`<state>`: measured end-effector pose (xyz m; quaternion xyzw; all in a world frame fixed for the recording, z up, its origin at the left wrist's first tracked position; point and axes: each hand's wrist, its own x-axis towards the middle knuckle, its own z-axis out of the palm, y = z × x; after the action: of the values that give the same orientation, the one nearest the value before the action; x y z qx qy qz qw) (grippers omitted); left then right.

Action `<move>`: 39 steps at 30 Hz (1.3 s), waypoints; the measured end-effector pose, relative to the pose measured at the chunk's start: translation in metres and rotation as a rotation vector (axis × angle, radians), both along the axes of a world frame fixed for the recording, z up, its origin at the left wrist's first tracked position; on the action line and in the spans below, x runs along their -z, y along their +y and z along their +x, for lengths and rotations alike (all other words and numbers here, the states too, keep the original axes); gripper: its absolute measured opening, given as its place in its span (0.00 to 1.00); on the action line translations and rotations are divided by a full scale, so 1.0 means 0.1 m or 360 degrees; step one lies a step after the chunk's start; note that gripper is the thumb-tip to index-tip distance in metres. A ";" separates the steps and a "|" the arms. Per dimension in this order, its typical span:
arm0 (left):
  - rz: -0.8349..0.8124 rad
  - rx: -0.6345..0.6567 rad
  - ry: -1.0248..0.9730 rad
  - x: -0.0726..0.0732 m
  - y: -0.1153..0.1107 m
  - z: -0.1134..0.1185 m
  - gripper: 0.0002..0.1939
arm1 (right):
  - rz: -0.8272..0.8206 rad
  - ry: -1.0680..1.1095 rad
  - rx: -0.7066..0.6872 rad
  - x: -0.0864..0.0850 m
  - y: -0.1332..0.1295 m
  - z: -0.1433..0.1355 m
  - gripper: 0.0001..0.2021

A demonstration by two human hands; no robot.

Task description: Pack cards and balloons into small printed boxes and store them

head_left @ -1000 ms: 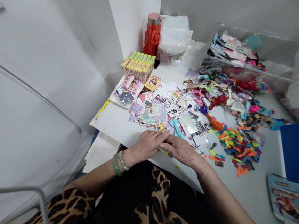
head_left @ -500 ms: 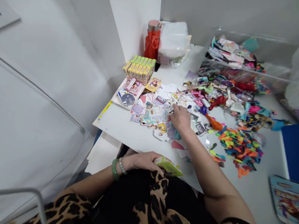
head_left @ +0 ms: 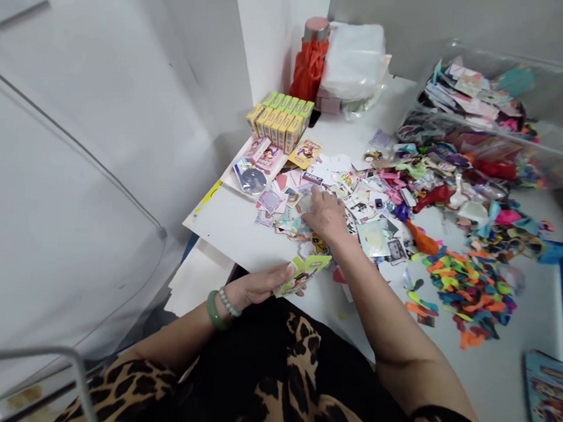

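My left hand (head_left: 266, 285) grips a small green printed box (head_left: 301, 276) above the front edge of the table, its picture side facing up toward me. A pale bead bracelet and a green bangle circle that wrist. My right hand (head_left: 329, 216) lies over a spread of loose stickers (head_left: 288, 221), fingers reaching down and left among them. Its fingers are apart, and no item shows in its grasp. Just below that hand is a yellow bear sticker (head_left: 319, 243), partly covered by the wrist.
Rows of small yellow-green boxes (head_left: 282, 120) stand at the back left, near a red-wrapped bottle (head_left: 310, 59). A clear bin (head_left: 505, 129) of paper pieces sits at the back right. Colourful balloons (head_left: 476, 290) are heaped on the right, beyond mixed trinkets (head_left: 443, 169).
My left hand has raised the green box and tilted its picture side into view. My right hand has moved left across the stickers. The camera view has shifted slightly.
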<state>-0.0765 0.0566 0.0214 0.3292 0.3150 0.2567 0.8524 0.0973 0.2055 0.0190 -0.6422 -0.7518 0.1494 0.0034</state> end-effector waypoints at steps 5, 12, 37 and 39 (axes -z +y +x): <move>-0.0230 -0.0149 -0.0088 0.04 0.01 0.03 0.31 | -0.0032 0.0315 0.0310 0.05 0.03 0.27 0.28; 0.0141 -0.0056 0.0153 -0.08 0.13 0.10 0.51 | 0.0035 0.1273 0.0784 0.10 -0.01 0.83 0.06; 0.0055 -0.0007 0.0392 -0.10 0.07 0.48 0.27 | 0.0610 0.0719 0.0198 -0.65 -1.80 1.22 0.16; 0.0040 0.0021 0.0369 -0.09 0.05 0.50 0.26 | 0.0641 0.0713 0.0239 -0.65 -1.83 1.28 0.17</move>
<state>-0.0262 0.0619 0.0308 0.3694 0.4061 0.2153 0.8076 0.2254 0.0227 0.0845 -0.6334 -0.6973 0.1345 0.3072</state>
